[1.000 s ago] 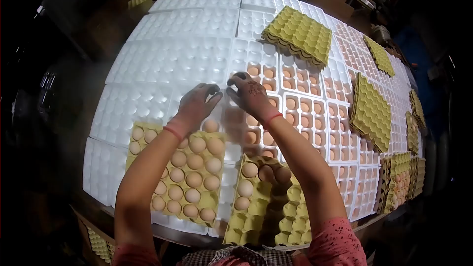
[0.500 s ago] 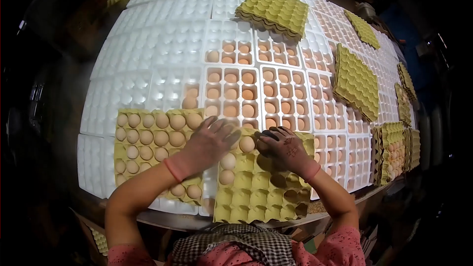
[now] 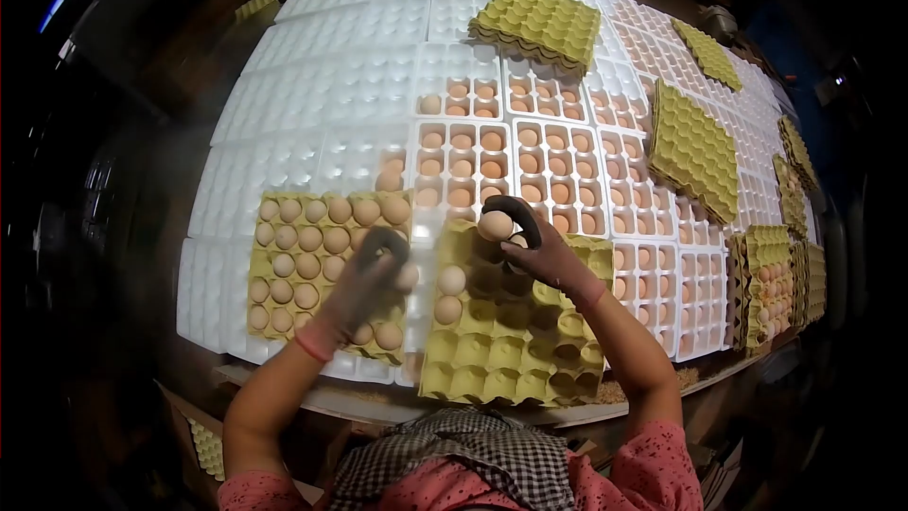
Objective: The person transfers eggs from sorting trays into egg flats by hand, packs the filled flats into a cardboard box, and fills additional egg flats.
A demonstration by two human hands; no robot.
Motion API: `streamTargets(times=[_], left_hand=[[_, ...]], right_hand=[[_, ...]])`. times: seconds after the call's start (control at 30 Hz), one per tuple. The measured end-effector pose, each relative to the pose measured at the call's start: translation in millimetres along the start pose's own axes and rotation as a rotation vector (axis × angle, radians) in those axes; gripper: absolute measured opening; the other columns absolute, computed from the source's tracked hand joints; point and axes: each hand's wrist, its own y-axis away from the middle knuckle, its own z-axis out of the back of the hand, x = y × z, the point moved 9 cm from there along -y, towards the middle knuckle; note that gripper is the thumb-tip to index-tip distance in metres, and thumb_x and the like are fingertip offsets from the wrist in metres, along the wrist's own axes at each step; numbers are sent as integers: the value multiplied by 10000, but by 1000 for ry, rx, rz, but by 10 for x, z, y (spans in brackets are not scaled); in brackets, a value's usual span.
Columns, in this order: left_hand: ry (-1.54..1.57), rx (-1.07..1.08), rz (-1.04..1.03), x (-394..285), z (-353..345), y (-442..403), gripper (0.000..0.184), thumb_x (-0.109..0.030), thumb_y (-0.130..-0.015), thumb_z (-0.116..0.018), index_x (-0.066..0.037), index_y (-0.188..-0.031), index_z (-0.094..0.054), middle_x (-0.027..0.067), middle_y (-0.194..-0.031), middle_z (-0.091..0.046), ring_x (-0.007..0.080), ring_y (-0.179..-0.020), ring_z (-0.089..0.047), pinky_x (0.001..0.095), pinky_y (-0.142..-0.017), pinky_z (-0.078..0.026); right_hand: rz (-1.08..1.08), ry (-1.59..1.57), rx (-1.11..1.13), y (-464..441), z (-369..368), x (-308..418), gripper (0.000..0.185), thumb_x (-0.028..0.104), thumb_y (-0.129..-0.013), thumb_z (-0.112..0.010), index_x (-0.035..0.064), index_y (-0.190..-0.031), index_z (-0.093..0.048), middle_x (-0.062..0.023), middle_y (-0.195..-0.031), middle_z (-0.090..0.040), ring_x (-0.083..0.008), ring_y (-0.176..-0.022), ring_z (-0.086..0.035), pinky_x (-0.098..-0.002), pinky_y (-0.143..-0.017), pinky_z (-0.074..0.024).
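My gloved right hand curls thumb and fingers around a pale brown egg, above the far edge of a yellow pulp egg tray. Another pale round shape shows partly behind the thumb. Along that tray's left side sit two eggs, the nearer one brown; most of its visible cups hold nothing. My gloved left hand is bent and smeared by motion over the right part of a fuller egg tray. An egg shows beside its fingers; whether it is held I cannot tell.
White foam trays cover the table, several with eggs in their square cells. Closed white foam trays lie at the left and back. Stacked yellow pulp trays rest on top, with another stack at the right.
My right hand has drawn its fingers around an egg at the tray's far edge. My left hand has moved back toward me over the left tray. The whole view has shifted slightly.
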Motion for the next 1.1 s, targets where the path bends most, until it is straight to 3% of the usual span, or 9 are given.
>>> streamTargets(times=[0.1, 0.23, 0.43, 0.5, 0.63, 0.77, 0.97, 1.07, 1.1], left_hand=[[-1099, 131, -263, -303, -760, 230, 437, -326, -851, -693, -108, -1215, -588, 115, -1111, -578, 261, -965, -625, 345, -816, -525], [-1327, 125, -346, 143, -930, 390, 457, -328, -807, -718, -133, -1204, -599, 138, -1165, -564, 299, -902, -623, 405, -763, -523], [-917, -41, -443, -156, -585, 533, 462, -160, -768, -779, -45, -1168, -579, 177, -1086, -629, 324, -935, -651, 391, -801, -550], [-580, -299, -427, -261, -45, 575, 493, -54, -773, -753, -15, -1225, -560, 174, -1169, -629, 293, -1030, -655, 345, -879, -543], [-129, -586, -181, -403, 1171, 354, 479, -63, -819, -735, 0, -1266, -576, 132, -1174, -648, 214, -1001, -650, 330, -847, -543], [-536, -478, -287, -486, 1605, -273, 512, -95, -796, -745, -59, -1283, -590, 118, -1216, -624, 248, -1014, -651, 348, -875, -531], [-1191, -141, -29, 131, 1544, -1183, 367, -225, -864, -673, -115, -1207, -604, 87, -1229, -619, 309, -1048, -636, 393, -898, -510], [-797, -522, -119, -104, 2016, -1285, 295, -158, -929, -596, -72, -1211, -578, 133, -1094, -650, 316, -1064, -610, 417, -855, -503], [-1030, -665, -458, -117, 2042, -1223, 272, -173, -939, -583, -59, -1185, -592, 150, -1064, -649, 343, -1024, -611, 414, -865, -498]], right_hand=[[-57, -122, 53, -74, -146, 32, 425, 233, -852, -644, 86, -1247, -588, -127, -1235, -609, -266, -1048, -659, -389, -937, -498], [-11, 399, 94, -70, -207, 177, 278, 244, -870, -660, 154, -1133, -671, -83, -1238, -600, -282, -1028, -663, -387, -870, -539], [151, 1249, 350, 96, -970, 225, 368, 342, -762, -723, 190, -1084, -627, -173, -1280, -533, -305, -866, -677, -423, -671, -557], [392, 1291, 167, 83, -1053, 177, 97, 264, -810, -644, 183, -852, -675, -117, -1058, -570, -265, -750, -641, -368, -527, -508], [281, 955, 468, -341, -722, 504, 201, 376, -841, -680, 208, -952, -684, -69, -1090, -590, -231, -788, -668, -385, -622, -543], [136, 677, 118, -1599, -527, 790, 368, 433, -873, -660, 130, -1081, -654, -88, -1072, -663, -293, -909, -678, -394, -815, -538], [-201, 994, 305, -2803, -1195, -246, 510, 530, -912, -543, 125, -1213, -614, -140, -1186, -659, -318, -1097, -630, -427, -964, -479], [-71, 799, 126, -2885, -1240, -124, 446, 459, -925, -563, 100, -1185, -609, -193, -1165, -626, -337, -1082, -633, -445, -934, -495], [-80, 801, 132, -2870, -1308, -161, 446, 459, -925, -563, 100, -1185, -609, -193, -1165, -626, -337, -1082, -633, -445, -934, -495]])
